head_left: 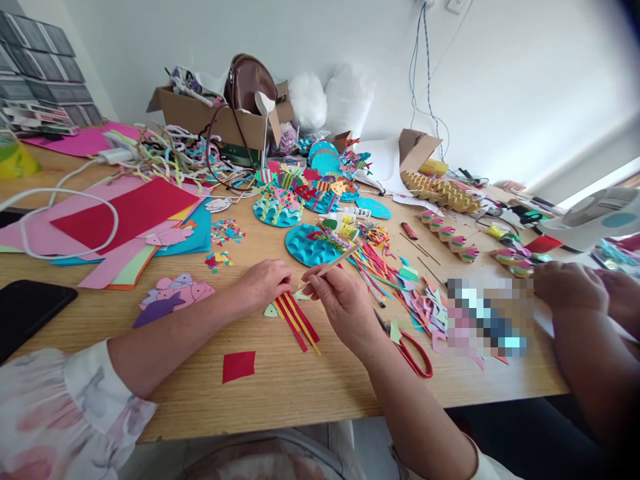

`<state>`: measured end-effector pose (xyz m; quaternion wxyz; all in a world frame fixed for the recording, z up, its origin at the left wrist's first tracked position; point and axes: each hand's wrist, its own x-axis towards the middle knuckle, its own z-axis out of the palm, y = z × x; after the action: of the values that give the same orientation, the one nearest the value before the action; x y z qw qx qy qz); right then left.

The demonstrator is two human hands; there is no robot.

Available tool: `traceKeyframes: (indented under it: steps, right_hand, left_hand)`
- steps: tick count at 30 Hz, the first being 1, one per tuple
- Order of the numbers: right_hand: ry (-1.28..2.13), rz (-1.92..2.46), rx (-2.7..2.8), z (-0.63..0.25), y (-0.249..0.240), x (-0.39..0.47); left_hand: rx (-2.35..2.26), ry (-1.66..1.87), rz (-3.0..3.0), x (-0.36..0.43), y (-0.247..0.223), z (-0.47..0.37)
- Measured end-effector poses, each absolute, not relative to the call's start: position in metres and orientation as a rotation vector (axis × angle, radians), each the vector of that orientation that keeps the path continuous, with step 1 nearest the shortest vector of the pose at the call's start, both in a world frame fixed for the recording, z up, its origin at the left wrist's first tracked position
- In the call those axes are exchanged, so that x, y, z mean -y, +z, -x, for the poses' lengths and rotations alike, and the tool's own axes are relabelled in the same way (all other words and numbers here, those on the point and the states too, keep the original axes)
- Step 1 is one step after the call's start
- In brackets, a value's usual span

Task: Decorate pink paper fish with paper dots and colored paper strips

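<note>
My right hand [337, 300] pinches a thin wooden stick [340, 259] that points up and to the right. Close beside it, my left hand [265, 283] rests low over the table with its fingers curled together; what lies under the fingertips is hidden. Red and yellow paper strips [299, 321] fan out on the table just below both hands. A pale green paper fish [271, 311] lies partly under my left fingers. Nearer the table edge is a red paper square [239, 367]. Red-handled scissors [417, 353] lie to the right of my right forearm.
Pink and purple paper fish [177, 297] lie left, by coloured sheets [130, 213] and a black phone [33, 310]. Blue egg-tray crafts [310, 244], glue bottles [345, 217] and paper scraps [425, 307] stand beyond. Another person's hands [570, 287] are at the right.
</note>
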<state>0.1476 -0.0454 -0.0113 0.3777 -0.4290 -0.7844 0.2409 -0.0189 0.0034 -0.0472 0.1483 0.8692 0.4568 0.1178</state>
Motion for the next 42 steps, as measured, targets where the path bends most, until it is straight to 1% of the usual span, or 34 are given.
traceKeyframes:
  steps: [9,19,28,42]
  right_hand:
    - [0.6,1.071,2.077,-0.155,-0.008,0.063]
    - [0.571,1.055,2.071,-0.146,-0.006,0.056]
    - [0.552,1.121,2.081,-0.157,-0.004,0.067]
    - [0.552,1.114,2.095,-0.154,-0.003,0.069]
  left_hand:
    - [-1.337,0.339,-2.505,-0.009,-0.056,0.02]
    - [-1.353,0.316,-2.507,-0.003,-0.046,0.018]
    - [-1.341,0.337,-2.499,-0.008,-0.056,0.02]
    - [-1.344,0.345,-2.495,-0.008,-0.055,0.02]
